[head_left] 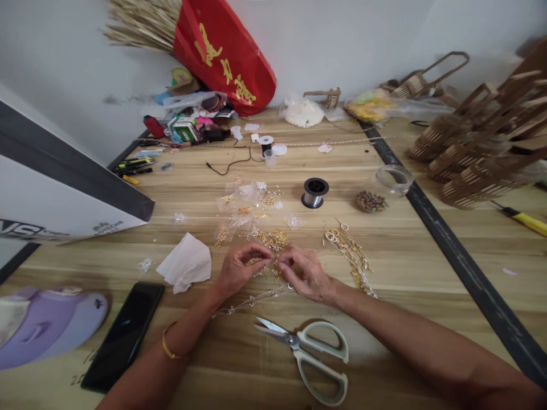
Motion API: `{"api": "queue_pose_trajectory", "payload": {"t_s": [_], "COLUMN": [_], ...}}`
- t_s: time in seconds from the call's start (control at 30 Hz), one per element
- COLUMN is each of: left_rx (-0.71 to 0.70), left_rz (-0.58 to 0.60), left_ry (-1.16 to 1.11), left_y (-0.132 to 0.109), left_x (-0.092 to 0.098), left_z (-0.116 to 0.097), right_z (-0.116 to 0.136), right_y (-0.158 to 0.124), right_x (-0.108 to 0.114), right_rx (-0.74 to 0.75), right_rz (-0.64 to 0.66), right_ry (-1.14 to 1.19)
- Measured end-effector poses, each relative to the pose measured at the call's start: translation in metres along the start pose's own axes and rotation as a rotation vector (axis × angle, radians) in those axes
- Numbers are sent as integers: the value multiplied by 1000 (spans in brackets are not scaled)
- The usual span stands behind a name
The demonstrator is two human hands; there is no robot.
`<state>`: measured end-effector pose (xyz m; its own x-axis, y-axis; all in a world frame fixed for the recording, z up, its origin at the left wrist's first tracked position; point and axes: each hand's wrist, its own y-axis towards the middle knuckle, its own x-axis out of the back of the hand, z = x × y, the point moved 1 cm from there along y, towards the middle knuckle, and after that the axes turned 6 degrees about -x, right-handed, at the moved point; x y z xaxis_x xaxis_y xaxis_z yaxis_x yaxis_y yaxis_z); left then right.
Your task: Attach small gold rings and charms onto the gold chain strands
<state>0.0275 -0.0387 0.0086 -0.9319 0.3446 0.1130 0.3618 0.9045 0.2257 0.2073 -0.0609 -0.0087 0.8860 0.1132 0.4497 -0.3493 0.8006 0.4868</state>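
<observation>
My left hand (244,265) and my right hand (305,272) meet over a pile of gold and silver beads (277,238) on the wooden table. Both hands are closed in a pinch, thumb against fingers, with the fingertips nearly touching. Whatever lies between them is too small to make out. A beaded chain (248,302) stretches along the table below the hands. To the right of my right hand lies a bundle of gold and silver chains (356,259). Open scissors (305,350) rest just in front of me, blades pointing left.
Small bead bags (243,199), a wire spool (315,193) and a glass jar of beads (376,196) stand beyond the hands. A tissue (188,263), phone (123,336) and purple visor (55,324) lie left. Wooden baskets (474,159) crowd the right.
</observation>
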Motion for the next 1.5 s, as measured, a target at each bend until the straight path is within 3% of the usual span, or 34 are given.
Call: {"api": "queue_pose_trajectory", "payload": {"t_s": [0.17,0.43,1.5], "left_rx": [-101,-148,-258], "left_rz": [-2,23,55], "left_ry": [146,224,310], "left_y": [-1,-1,-1], "left_x": [-1,0,-1], "left_z": [-2,1,-3], "right_z": [-2,-3,-3], "right_y": [-1,-1,-1], "right_x": [-1,-2,-3], "right_rx": [-20,-69,-94], "right_rz": [1,-18,19], "right_ry": [-22,-15,-28]}}
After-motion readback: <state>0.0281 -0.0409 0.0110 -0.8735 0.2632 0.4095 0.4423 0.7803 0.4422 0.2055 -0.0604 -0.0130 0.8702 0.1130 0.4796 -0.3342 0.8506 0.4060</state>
